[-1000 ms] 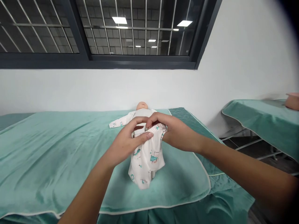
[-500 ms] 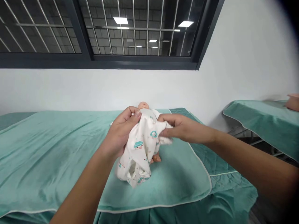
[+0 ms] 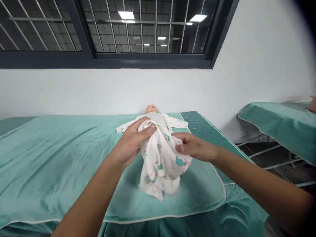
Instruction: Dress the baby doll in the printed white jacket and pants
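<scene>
A bunched white baby garment [image 3: 160, 168] with teal prints hangs between my hands above the green mat. My left hand [image 3: 134, 140] pinches its gathered upper edge between thumb and fingers. On the other side, my right hand [image 3: 191, 146] grips the cloth with curled fingers; the fingertips are partly hidden in its folds. Behind the garment a baby doll [image 3: 151, 109] lies on its back, head toward the wall. The doll has on a white printed top [image 3: 179, 122] with both sleeves spread out sideways. Its lower body is hidden behind the garment and my hands.
A pale green mat [image 3: 69, 164] with white piping covers the bed, over a darker green cover [image 3: 244, 200]. At the right stands another green-covered bed [image 3: 276, 120] on a metal frame, with part of a skin-coloured object [image 3: 312, 104]. A dark-framed window [image 3: 148, 61] is set in the white wall.
The garment has swung right and become more gathered at my left hand. My right hand has shifted slightly right and down. The doll's sleeves now show, and its feet are hidden.
</scene>
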`<state>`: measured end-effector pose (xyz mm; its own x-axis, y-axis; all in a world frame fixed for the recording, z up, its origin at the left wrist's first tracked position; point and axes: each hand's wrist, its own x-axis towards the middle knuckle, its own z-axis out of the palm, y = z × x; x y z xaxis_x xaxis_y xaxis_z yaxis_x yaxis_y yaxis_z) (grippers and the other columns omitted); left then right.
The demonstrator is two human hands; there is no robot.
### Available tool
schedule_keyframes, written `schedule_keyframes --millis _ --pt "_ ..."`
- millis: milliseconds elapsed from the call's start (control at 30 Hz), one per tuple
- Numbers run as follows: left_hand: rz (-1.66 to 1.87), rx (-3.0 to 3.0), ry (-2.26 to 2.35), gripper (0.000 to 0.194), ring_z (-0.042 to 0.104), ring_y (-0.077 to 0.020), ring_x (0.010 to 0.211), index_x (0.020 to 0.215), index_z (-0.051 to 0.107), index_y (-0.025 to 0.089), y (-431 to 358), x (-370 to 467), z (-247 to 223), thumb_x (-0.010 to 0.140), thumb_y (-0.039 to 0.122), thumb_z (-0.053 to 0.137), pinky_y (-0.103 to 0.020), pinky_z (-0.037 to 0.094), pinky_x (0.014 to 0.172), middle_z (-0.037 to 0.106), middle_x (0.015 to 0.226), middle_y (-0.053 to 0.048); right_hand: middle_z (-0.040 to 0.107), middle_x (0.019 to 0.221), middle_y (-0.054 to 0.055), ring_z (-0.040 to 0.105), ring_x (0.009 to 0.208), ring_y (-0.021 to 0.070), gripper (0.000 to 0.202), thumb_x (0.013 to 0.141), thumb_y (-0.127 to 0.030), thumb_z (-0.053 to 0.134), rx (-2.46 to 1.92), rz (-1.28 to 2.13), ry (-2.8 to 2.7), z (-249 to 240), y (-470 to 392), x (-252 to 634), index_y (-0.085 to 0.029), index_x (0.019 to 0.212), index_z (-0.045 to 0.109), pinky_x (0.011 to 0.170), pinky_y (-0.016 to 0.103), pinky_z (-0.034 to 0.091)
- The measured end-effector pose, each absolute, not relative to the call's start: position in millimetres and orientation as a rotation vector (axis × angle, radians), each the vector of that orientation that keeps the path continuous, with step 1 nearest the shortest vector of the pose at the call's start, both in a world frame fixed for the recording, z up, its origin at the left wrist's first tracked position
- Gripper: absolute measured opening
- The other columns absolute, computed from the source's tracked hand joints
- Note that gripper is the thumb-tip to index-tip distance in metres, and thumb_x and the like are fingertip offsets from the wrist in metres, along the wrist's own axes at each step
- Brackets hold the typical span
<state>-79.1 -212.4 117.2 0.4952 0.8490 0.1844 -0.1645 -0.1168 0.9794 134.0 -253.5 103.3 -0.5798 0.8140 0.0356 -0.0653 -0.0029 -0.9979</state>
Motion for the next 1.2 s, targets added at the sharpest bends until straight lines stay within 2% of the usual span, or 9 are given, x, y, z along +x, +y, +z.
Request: schedule_keyframes --millis 167,333,500,567,667,767,900,1033,1200 --pt "0.738 1.396 0.618 0.043 0.066 -0.0215 0.078 0.109 0.067 0.019 -214 -76 109 0.083 0.054 0.065 -0.031 0.052 0.066 0.071 0.091 -0.007 0.071 0.080 0.003 0.065 0.073 0.0161 0.026 0.084 -0.042 0.069 -0.852 1.571 -1.500 102 -250 140 -0.017 0.084 0.071 0.070 0.028 0.052" --pt "0.382 1.621 0.601 0.046 0.066 -0.0255 0.094 0.109 0.070 0.021 -213 -78 102 0.068 0.036 0.083 -0.033 0.052 0.075 0.072 0.102 -0.006 0.074 0.098 0.004 0.067 0.089 0.0207 0.024 0.085 -0.042 0.065 -0.884 1.403 -1.120 105 -247 144 -0.020 0.093 0.071 0.074 0.028 0.051" --pt "0.727 1.367 0.579 0.041 0.066 -0.0241 0.097 0.116 0.065 0.022 -218 -69 83 0.079 0.037 0.075 -0.034 0.052 0.081 0.071 0.109 -0.007 0.073 0.098 0.007 0.068 0.086 0.0224 0.042 0.086 -0.051 0.062 -0.905 1.378 -1.021 76 -269 133 -0.020 0.114 0.068 0.075 0.031 0.052" --pt "0.785 1.283 0.582 0.039 0.066 -0.0226 0.093 0.114 0.064 0.022 -220 -66 75 0.079 0.037 0.075 -0.033 0.052 0.079 0.070 0.105 -0.006 0.073 0.095 0.007 0.067 0.084 0.0227 0.049 0.081 -0.055 0.068 -0.910 1.429 -1.140 61 -279 130 -0.018 0.113 0.068 0.075 0.032 0.051" --pt "0.748 1.306 0.614 0.031 0.064 -0.0183 0.083 0.104 0.066 0.020 -222 -62 67 0.080 0.038 0.074 -0.028 0.050 0.073 0.069 0.092 -0.003 0.071 0.087 0.004 0.064 0.080 0.0208 0.040 0.075 -0.048 0.077 -0.933 1.603 -1.494 47 -289 128 -0.016 0.099 0.072 0.073 0.031 0.049" --pt "0.691 1.334 0.639 0.032 0.063 -0.0180 0.085 0.105 0.067 0.020 -226 -58 63 0.083 0.042 0.070 -0.027 0.049 0.074 0.069 0.093 -0.003 0.070 0.084 0.003 0.063 0.078 0.0195 0.031 0.081 -0.045 0.072 -1.012 1.606 -1.504 41 -291 128 -0.016 0.091 0.072 0.073 0.030 0.048" --pt "0.533 1.376 0.607 0.043 0.065 -0.0228 0.098 0.117 0.066 0.022 -229 -59 60 0.084 0.049 0.066 -0.032 0.050 0.082 0.071 0.105 -0.006 0.073 0.088 0.005 0.066 0.080 0.0205 0.032 0.084 -0.047 0.069 -1.030 1.431 -1.132 35 -284 133 -0.018 0.098 0.072 0.074 0.030 0.050" --pt "0.238 1.453 0.468 0.060 0.065 -0.0249 0.099 0.122 0.065 0.022 -229 -61 57 0.067 0.037 0.084 -0.033 0.051 0.082 0.071 0.109 -0.006 0.075 0.088 0.006 0.069 0.081 0.0234 0.041 0.084 -0.052 0.067 -0.997 1.398 -0.885 34 -279 138 -0.021 0.111 0.070 0.073 0.032 0.051" --pt "0.550 1.168 0.605 0.048 0.068 -0.0252 0.097 0.115 0.068 0.016 -223 -57 45 0.074 0.037 0.079 -0.035 0.052 0.088 0.072 0.106 -0.011 0.075 0.097 0.008 0.069 0.085 0.0228 0.045 0.086 -0.051 0.066 -0.934 1.475 -0.913 26 -283 142 -0.020 0.119 0.067 0.076 0.033 0.052"
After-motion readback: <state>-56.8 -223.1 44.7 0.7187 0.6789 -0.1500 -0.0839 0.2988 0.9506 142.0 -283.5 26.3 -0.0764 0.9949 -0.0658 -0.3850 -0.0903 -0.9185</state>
